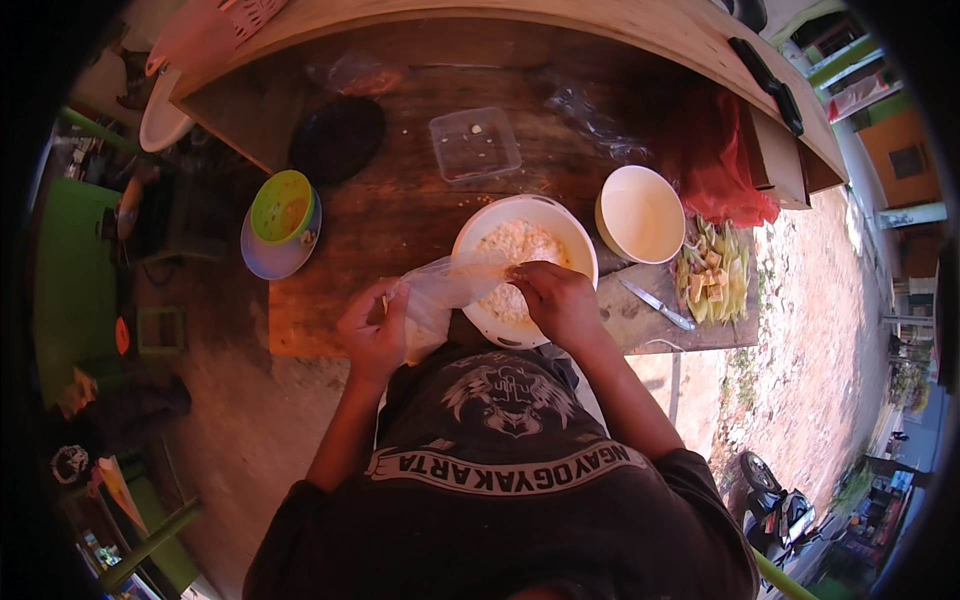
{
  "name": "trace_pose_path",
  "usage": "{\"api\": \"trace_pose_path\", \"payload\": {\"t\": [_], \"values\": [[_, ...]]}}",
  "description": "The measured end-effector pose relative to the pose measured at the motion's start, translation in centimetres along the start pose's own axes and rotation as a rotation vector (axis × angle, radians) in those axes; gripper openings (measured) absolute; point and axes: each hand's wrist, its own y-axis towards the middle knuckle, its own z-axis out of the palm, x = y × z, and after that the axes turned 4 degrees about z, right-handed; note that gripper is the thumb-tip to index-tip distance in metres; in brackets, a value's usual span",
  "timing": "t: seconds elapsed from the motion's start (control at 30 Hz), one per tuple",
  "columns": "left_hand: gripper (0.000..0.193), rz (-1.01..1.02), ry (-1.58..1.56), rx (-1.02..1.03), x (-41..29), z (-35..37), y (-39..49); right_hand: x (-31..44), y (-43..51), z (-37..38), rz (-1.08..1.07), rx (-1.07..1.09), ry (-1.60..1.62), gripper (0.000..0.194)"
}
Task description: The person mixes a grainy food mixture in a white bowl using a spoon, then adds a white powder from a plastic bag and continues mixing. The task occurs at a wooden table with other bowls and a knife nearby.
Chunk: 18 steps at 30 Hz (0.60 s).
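Note:
A clear plastic bag [442, 289] is stretched between my two hands, partly over the front of a white bowl [583, 225]. My left hand [375, 326] grips the bag on its left side, where something pale shows low inside it. Above the bowl, my right hand [559, 300] pinches the bag's other end between its fingertips. In the bowl lies a pale, crumbly mixture [525, 238] with white powder on it. The bag and my right hand hide part of the mixture.
A cream bowl [641, 214] holding liquid stands right of the white bowl. Nearby are a knife [658, 305] and corn husks [720, 277]. A clear plastic container [475, 144] sits behind. At left, a green bowl [282, 206] rests on a plate [259, 255]. A wooden shelf [480, 37] overhangs the back.

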Motion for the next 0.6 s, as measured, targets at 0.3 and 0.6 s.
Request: {"api": "trace_pose_path", "payload": {"t": [0.3,0.6], "values": [[0.016,0.03,-0.132,-0.327,-0.6,-1.6,4.5,4.8,8.1,-2.4,-0.288,0.05,-0.004,0.009],[0.027,-0.092,0.039,-0.283,0.4,-3.0,11.9,6.8,15.2,-0.9,-0.383,0.101,-0.255,0.009]]}}
